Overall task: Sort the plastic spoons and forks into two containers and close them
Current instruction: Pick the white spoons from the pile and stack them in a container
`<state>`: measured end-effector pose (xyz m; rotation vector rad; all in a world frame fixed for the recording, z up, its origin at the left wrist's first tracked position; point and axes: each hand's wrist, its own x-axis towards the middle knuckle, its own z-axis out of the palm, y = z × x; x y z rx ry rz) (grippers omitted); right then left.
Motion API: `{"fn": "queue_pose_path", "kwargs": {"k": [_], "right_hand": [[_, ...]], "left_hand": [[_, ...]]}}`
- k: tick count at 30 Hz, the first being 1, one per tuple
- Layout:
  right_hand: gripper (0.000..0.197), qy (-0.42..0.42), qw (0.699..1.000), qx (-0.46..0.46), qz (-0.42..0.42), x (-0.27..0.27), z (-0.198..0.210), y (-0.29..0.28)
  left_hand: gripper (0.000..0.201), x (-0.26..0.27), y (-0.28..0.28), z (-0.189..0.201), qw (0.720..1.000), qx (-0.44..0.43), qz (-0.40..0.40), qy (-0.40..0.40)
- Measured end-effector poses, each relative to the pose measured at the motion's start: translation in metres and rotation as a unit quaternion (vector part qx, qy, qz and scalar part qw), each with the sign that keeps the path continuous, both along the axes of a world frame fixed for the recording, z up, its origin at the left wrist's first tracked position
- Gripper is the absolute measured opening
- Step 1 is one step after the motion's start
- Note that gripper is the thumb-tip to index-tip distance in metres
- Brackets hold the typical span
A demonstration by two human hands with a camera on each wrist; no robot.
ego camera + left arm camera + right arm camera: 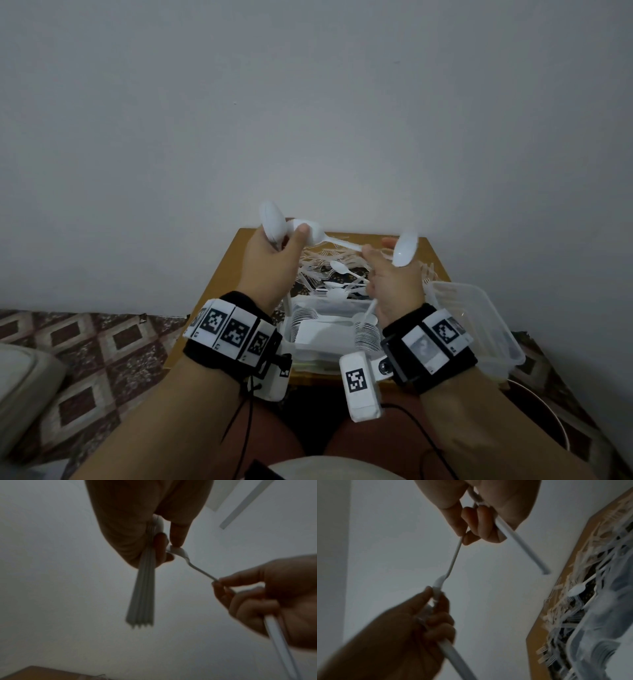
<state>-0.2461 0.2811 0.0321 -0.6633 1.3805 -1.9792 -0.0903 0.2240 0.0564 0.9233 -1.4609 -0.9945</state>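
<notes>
The passed spoon [322, 240] hangs in the air above the far part of the table [222, 270], long axis left-right, bowl leftward. The left hand [274, 260] pinches that bowl while curled round a spoon bundle [144, 588]; the right hand [394, 284] pinches the handle tip and holds another spoon [404, 248]. Mistimed release could drop it into the unsorted cutlery pile [335, 270].
</notes>
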Motion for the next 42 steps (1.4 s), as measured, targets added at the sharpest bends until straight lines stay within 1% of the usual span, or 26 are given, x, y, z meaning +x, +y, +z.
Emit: {"fn": "queue_pose_path", "kwargs": {"k": [1,3,4,6,7,8,10,12,13,15,17,18,19,20,21,24,26,27,29,31,32,35,36,38,40,42], "right_hand": [[0.019,0.08,0.996,0.026,-0.002,0.001,-0.003,0.001],[0.011,0.228,0.973,0.043,0.005,0.003,-0.008,0.004],[0.014,0.291,0.956,0.044,0.01,0.003,-0.01,0.005],[0.031,0.39,0.92,0.039,0.005,0.004,-0.012,0.007],[0.035,0.418,0.908,0.027,0.009,0.004,-0.012,0.007],[0.032,0.433,0.901,0.01,0.023,0.005,-0.012,0.008],[0.021,0.459,0.887,-0.018,0.047,0.009,-0.014,0.009],[0.017,0.486,0.872,-0.052,0.036,0.011,-0.015,0.009],[0.016,0.486,0.871,-0.066,0.021,0.012,-0.016,0.01],[0.012,0.457,0.884,-0.091,-0.011,0.013,-0.015,0.011],[0.013,0.43,0.895,-0.115,-0.031,0.016,-0.012,0.013],[0.016,0.422,0.898,-0.122,-0.03,0.018,-0.011,0.014],[0.022,0.42,0.898,-0.125,-0.023,0.021,-0.009,0.016],[0.028,0.427,0.896,-0.124,-0.013,0.024,-0.008,0.017],[0.032,0.444,0.888,-0.119,-0.006,0.027,-0.008,0.018],[0.03,0.512,0.852,-0.108,-0.012,0.035,-0.008,0.019],[0.028,0.537,0.837,-0.102,-0.011,0.039,-0.008,0.019],[0.027,0.541,0.835,-0.098,0.0,0.042,-0.008,0.02],[0.028,0.537,0.838,-0.088,0.046,0.045,-0.006,0.021],[0.032,0.517,0.847,-0.072,0.099,0.047,-0.004,0.023],[0.036,0.493,0.859,-0.061,0.126,0.046,-0.003,0.024],[0.046,0.385,0.902,-0.048,0.188,0.044,0.001,0.024],[0.049,0.367,0.909,-0.045,0.192,0.043,0.002,0.023],[0.05,0.372,0.909,-0.03,0.184,0.04,0.005,0.021],[0.04,0.395,0.902,-0.021,0.174,0.039,0.008,0.018],[0.03,0.431,0.891,-0.033,0.137,0.039,0.009,0.017]], "left_hand": [[0.02,-0.001,0.0,0.001,1.0,-0.001,0.007,0.016],[0.014,-0.002,0.0,0.003,0.999,0.003,0.018,0.045],[0.012,-0.002,0.001,0.004,0.998,0.003,0.019,0.055],[0.014,-0.001,0.001,0.007,0.998,-0.005,0.014,0.062],[0.016,-0.001,0.001,0.008,0.998,-0.01,0.012,0.063],[0.017,-0.001,0.001,0.009,0.998,-0.015,0.011,0.064],[0.018,-0.002,0.001,0.01,0.997,-0.018,0.011,0.068],[0.016,-0.002,0.002,0.011,0.997,-0.009,0.008,0.076],[0.019,-0.002,0.002,0.012,0.997,-0.005,0.007,0.077],[0.037,-0.001,0.005,0.013,0.998,-0.006,-0.001,0.061],[0.054,-0.001,0.01,0.015,0.999,-0.009,-0.021,0.033],[0.054,-0.002,0.012,0.016,0.999,-0.006,-0.034,0.026],[0.047,-0.002,0.014,0.017,0.998,-0.004,-0.049,0.025],[0.04,-0.003,0.015,0.017,0.998,-0.004,-0.064,0.029],[0.039,-0.003,0.017,0.018,0.996,-0.008,-0.078,0.037],[0.044,-0.006,0.02,0.019,0.993,-0.034,-0.103,0.047],[0.039,-0.007,0.019,0.019,0.994,-0.028,-0.092,0.051],[0.033,-0.008,0.017,0.018,0.995,-0.011,-0.08,0.052],[0.022,-0.008,0.013,0.014,0.996,0.03,-0.063,0.062],[0.016,-0.007,0.01,0.011,0.993,0.065,-0.054,0.083],[0.015,-0.006,0.009,0.01,0.992,0.073,-0.051,0.091],[0.013,-0.002,0.006,0.01,0.989,0.08,-0.061,0.106],[0.014,-0.001,0.005,0.01,0.987,0.087,-0.069,0.113],[0.022,-0.002,0.004,0.01,0.984,0.102,-0.084,0.117],[0.031,-0.003,0.005,0.008,0.983,0.114,-0.101,0.106],[0.034,-0.006,0.008,0.007,0.979,0.118,-0.127,0.109]]}}
